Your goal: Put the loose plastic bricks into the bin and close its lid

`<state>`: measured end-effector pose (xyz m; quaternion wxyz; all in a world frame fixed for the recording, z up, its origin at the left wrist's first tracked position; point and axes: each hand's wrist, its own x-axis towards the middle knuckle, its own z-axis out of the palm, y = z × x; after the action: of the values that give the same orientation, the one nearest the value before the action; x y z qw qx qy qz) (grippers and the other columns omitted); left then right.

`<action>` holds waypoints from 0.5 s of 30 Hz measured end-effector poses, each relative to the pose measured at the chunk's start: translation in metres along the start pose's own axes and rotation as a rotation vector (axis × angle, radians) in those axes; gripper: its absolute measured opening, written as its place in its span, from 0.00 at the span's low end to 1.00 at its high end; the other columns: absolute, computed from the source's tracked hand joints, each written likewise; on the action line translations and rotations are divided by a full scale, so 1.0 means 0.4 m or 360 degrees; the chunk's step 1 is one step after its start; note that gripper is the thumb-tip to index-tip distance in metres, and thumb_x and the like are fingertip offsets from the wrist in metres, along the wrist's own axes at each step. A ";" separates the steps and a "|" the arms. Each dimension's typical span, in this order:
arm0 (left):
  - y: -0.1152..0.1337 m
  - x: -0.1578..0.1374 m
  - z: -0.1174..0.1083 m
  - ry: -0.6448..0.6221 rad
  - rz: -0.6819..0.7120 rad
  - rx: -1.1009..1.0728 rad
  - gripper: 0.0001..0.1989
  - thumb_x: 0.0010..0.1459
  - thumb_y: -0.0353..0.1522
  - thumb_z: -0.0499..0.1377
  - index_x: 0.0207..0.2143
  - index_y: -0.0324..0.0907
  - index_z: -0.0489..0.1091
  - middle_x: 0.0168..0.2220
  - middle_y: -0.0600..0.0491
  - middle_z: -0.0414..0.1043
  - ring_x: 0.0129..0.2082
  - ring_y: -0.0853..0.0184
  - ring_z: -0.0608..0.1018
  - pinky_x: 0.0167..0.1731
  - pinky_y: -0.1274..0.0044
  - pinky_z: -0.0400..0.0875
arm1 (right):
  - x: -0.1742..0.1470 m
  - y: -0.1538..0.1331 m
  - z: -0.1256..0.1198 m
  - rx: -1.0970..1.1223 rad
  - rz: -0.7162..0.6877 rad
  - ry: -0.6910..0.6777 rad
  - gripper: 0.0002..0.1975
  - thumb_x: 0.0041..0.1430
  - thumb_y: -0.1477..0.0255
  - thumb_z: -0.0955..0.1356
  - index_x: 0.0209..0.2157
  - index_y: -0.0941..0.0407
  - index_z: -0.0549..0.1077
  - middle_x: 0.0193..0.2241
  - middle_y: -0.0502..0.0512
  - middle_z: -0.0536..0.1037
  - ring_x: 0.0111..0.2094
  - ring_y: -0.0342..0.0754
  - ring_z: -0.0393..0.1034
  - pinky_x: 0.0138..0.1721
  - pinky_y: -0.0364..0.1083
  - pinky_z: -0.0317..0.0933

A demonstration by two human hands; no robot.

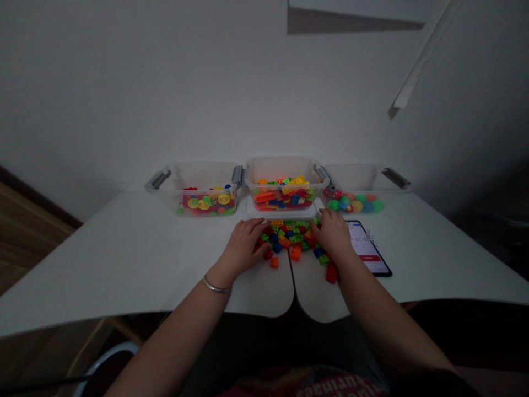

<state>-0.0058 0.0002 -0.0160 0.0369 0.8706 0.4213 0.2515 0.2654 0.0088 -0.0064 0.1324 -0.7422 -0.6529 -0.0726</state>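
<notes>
On the white surface [173,264], we are viewing a clear bin [281,167] of bricks [284,199] standing behind a loose brick pile [284,241]. Our left hand [244,243] is flanking the pile, thumb and fingers apart; our right hand [334,231] is bordering the opposite side (whether it is gripping, we cannot tell).

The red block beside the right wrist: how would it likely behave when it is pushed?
The red block is probably stiff, since it looks like moulded plastic. Its boxy shape suggests sliding rather than rolling. The smooth-looking white table may offer it little grip.
</notes>
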 end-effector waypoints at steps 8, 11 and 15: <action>-0.005 0.001 0.006 0.0014 0.0016 -0.0003 0.25 0.61 0.34 0.59 0.61 0.41 0.64 0.61 0.41 0.67 0.60 0.51 0.69 0.61 0.54 0.61 | 0.018 -0.010 -0.001 -0.0168 0.0031 -0.0257 0.28 0.68 0.56 0.59 0.52 0.68 0.70 0.47 0.72 0.79 0.50 0.62 0.74 0.53 0.54 0.59; -0.003 0.002 0.006 0.0023 0.0030 -0.0003 0.25 0.61 0.34 0.59 0.60 0.40 0.65 0.61 0.40 0.67 0.60 0.51 0.69 0.61 0.54 0.61 | 0.005 -0.020 -0.010 -0.0155 0.0025 -0.0252 0.27 0.68 0.57 0.59 0.51 0.66 0.71 0.46 0.71 0.79 0.47 0.62 0.75 0.48 0.53 0.61; -0.002 0.003 0.002 0.0017 0.0045 -0.0012 0.24 0.61 0.34 0.59 0.59 0.39 0.65 0.60 0.40 0.68 0.60 0.51 0.69 0.61 0.55 0.62 | 0.011 -0.019 -0.016 -0.0111 0.0062 -0.0063 0.24 0.67 0.59 0.61 0.53 0.63 0.71 0.52 0.68 0.76 0.52 0.61 0.71 0.51 0.52 0.61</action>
<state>-0.0054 0.0016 -0.0164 0.0343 0.8749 0.4083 0.2582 0.2590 0.0119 0.0015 0.0949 -0.7603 -0.6378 -0.0780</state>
